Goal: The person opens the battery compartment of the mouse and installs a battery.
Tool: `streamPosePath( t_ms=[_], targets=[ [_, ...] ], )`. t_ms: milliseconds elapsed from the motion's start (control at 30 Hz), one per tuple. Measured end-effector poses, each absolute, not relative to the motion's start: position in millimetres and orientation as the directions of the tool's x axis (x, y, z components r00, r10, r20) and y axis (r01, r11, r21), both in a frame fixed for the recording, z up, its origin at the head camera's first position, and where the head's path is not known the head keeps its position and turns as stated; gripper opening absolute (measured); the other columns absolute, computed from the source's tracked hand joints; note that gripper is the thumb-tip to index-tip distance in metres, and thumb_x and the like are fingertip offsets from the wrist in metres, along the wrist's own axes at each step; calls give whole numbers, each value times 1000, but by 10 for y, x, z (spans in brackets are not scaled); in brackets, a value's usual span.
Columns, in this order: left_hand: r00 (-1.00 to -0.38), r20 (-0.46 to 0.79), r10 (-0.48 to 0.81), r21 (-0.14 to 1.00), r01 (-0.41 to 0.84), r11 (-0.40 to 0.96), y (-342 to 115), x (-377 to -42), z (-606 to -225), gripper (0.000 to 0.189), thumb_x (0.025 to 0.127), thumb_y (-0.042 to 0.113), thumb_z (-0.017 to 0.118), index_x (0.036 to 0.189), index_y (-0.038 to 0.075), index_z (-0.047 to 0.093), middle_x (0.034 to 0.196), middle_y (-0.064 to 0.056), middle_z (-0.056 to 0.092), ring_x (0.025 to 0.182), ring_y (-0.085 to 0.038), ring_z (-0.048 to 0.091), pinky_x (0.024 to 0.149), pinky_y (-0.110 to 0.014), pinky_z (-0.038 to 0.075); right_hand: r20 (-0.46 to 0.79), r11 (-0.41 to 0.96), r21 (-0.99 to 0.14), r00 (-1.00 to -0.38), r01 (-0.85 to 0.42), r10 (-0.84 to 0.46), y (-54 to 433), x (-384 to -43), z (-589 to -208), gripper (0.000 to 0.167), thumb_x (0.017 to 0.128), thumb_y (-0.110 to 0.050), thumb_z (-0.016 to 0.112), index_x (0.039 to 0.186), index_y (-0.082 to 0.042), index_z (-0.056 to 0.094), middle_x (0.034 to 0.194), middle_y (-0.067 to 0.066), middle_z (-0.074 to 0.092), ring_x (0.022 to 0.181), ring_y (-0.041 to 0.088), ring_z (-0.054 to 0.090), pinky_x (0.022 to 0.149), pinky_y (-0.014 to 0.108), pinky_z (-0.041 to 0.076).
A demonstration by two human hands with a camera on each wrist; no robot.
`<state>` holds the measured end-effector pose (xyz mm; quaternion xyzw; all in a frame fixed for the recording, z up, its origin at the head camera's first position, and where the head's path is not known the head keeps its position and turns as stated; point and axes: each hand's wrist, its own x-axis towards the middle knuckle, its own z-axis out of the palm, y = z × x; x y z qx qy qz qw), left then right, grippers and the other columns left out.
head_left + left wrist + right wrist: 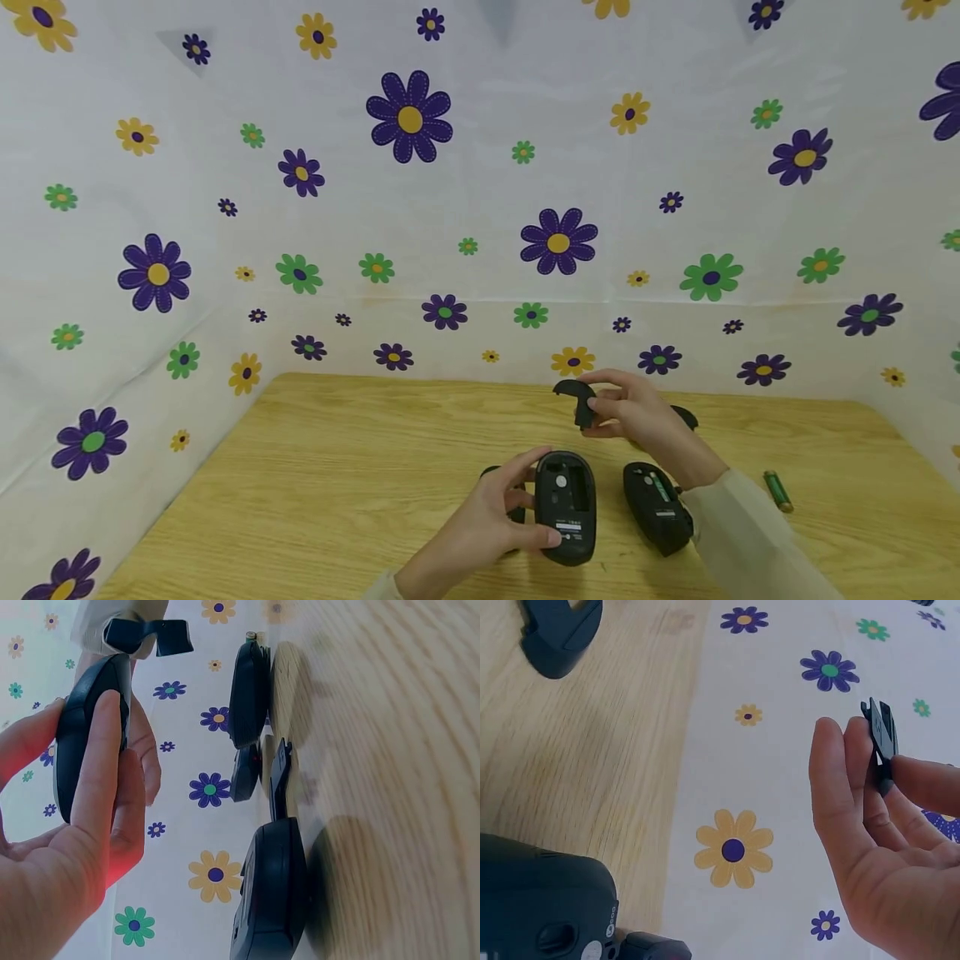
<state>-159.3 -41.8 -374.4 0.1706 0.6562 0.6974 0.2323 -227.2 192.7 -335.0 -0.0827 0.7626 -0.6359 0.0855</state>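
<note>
My left hand [487, 512] holds a black computer mouse [566, 542] above the table, its underside turned up toward the head camera. A dark, open battery slot shows in it, with no battery visible inside. In the left wrist view the same mouse [79, 742] stands on edge between thumb and fingers. Farther forward, my right hand [633, 408] pinches a thin, curved black mouse cover [577, 398]. That cover [883, 739] appears edge-on in the right wrist view, apart from the held mouse.
A second mouse [656, 508] lies underside up on the wooden table [360, 467], a green battery in its slot. Another dark object [491, 471] is mostly hidden behind my left hand, and a black piece [686, 417] behind my right wrist. A loose green battery [778, 492] lies at right.
</note>
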Motion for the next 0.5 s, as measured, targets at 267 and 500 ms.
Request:
streamPosePath(
  t_ms=[267, 500],
  targets=[
    [-834, -69, 547, 993, -111, -43, -438, -1585, -3742, 84, 80, -14, 73, 154, 16, 44, 122, -10, 58, 102, -25, 67, 76, -37, 62, -123, 249, -965, -976, 76, -178, 1887, -2446, -3411, 44, 102, 1, 51, 145, 10, 43, 112, 24, 62, 80, 23, 69, 81, 44, 62],
    [-830, -85, 552, 989, -136, -51, -459, -1570, -3739, 84, 81, -16, 71, 154, 15, 43, 124, -11, 57, 103, -26, 66, 75, -40, 63, -166, 296, -947, -978, 123, -124, 1894, -2627, -3540, 41, 100, 4, 52, 139, 14, 46, 98, 20, 63, 72, 21, 67, 76, 42, 63]
  ],
)
